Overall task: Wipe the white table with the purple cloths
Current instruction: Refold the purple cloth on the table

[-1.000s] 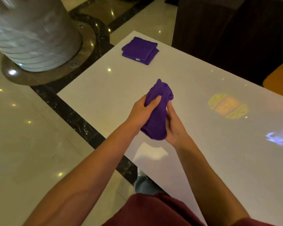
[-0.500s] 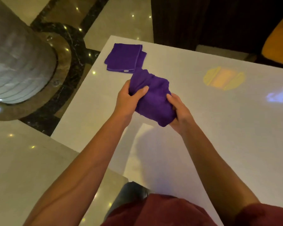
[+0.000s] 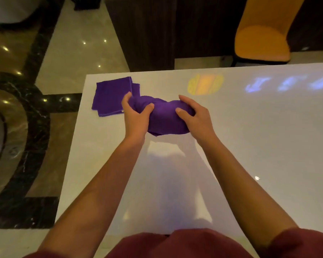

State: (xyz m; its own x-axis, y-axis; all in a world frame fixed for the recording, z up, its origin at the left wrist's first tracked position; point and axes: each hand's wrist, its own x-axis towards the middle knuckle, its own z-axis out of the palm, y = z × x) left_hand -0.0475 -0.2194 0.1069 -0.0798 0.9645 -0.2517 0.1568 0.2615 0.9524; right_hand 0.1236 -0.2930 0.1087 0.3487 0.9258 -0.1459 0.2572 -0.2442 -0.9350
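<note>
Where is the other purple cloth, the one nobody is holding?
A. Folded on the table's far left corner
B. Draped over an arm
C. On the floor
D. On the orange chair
A. The folded cloth lies flat on the table near its far left corner, while both hands grip the bunched cloth.

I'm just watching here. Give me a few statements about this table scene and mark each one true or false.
1. Both hands grip one bunched purple cloth. True: left hand and right hand each clutch an end.
2. A second purple cloth lies folded near the white table corner. True.
3. The folded cloth is green. False: it is purple.
4. An orange chair stands beyond the table. True.
5. The left hand rests flat on the table. False: it grips the cloth.
</note>
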